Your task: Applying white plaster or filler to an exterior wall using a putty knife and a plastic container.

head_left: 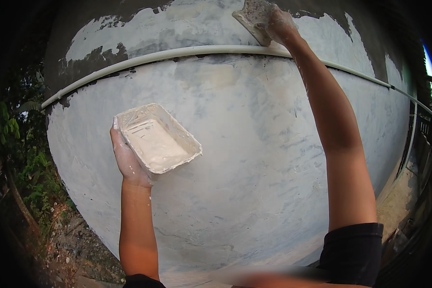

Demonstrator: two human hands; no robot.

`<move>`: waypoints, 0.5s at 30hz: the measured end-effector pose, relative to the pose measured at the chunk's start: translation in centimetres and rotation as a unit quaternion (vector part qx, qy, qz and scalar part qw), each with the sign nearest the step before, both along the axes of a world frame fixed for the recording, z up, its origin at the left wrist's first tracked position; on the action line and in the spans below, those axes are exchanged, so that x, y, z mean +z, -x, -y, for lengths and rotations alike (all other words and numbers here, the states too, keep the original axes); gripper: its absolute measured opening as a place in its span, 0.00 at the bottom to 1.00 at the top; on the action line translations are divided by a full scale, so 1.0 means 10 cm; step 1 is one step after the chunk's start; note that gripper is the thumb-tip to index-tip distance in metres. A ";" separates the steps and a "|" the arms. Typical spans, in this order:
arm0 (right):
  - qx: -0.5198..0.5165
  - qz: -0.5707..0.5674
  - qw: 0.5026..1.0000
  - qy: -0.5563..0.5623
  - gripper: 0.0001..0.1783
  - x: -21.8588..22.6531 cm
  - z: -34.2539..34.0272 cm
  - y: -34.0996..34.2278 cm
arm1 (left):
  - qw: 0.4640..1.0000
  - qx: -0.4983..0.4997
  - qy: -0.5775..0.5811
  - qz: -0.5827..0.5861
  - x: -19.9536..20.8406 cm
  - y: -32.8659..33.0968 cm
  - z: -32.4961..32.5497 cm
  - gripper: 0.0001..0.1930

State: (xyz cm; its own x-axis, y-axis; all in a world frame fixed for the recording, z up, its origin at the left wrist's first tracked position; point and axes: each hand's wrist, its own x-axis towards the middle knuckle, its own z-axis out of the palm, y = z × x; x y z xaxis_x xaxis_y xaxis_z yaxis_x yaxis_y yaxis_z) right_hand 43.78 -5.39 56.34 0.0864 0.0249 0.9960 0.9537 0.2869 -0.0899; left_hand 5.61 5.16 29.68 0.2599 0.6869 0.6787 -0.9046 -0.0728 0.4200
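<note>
My left hand (pixel 129 161) grips a rectangular tray (pixel 195 152) by its left side and underside, holding it out before the wall. White wall plaster (pixel 153 144) covers the tray's bottom and is crusted on its rim. Up at the top, my right arm is stretched out and my right hand (pixel 281 27) is closed round a plaster-caked trowel (pixel 252 20). The trowel is tilted near the wall just above a white pipe; its handle is hidden in my fist, and I cannot tell whether its blade touches the wall. White smears coat both hands.
The wall (pixel 235 158) is coated whitish below and partly above the pipe, with dark grey bare patches (pixel 101 60) higher up. The white pipe (pixel 177 52) crosses the wall's width. Green plants (pixel 36 177) and rocky ground (pixel 81 245) lie at left; a fence (pixel 425 129) stands far right.
</note>
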 end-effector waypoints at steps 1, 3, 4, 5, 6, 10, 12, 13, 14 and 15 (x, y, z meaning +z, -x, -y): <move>0.060 -0.044 0.997 -0.023 0.18 0.09 0.31 -0.39 | 1.000 -0.003 0.003 0.000 0.01 -0.08 0.00 0.27; 0.145 -0.083 0.985 -0.040 0.19 0.07 0.30 -0.23 | 1.000 0.004 0.013 -0.001 0.03 0.01 0.03 0.27; -0.145 -0.026 0.989 -0.027 0.19 0.00 0.37 -0.06 | 1.000 0.015 0.019 -0.003 0.03 0.10 0.05 0.27; -0.433 0.034 0.901 -0.022 0.25 -0.03 0.52 0.07 | 1.000 0.017 0.016 0.003 0.04 0.12 0.07 0.27; -0.430 0.037 0.902 -0.028 0.25 -0.01 0.53 0.14 | 1.000 0.010 0.005 0.003 0.05 0.13 0.06 0.27; -0.316 0.125 0.939 -0.045 0.27 0.06 0.33 0.67 | 1.000 -0.010 -0.029 -0.002 0.11 0.12 0.12 0.28; -0.258 0.131 0.957 -0.032 0.28 0.01 0.02 1.29 | 0.999 -0.002 -0.037 0.002 0.10 0.21 0.14 0.29; -0.244 0.128 0.961 0.005 0.28 0.05 -0.14 1.44 | 0.999 -0.014 -0.041 0.000 0.10 0.18 0.16 0.29; -0.220 0.165 0.961 -0.017 0.29 0.04 -0.35 1.64 | 0.999 0.001 -0.044 0.003 0.08 0.23 0.19 0.29; -0.212 0.156 0.965 0.012 0.29 0.04 -0.53 1.80 | 1.000 0.010 -0.028 -0.008 0.07 0.18 0.19 0.29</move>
State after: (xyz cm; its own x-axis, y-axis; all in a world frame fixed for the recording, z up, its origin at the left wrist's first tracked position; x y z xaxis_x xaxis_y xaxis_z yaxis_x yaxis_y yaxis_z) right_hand 25.74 -0.10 56.76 -0.2097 0.0763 0.9748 0.9668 -0.1330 0.2184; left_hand 3.79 3.25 30.37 0.2569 0.6528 0.7126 -0.8960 -0.1155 0.4288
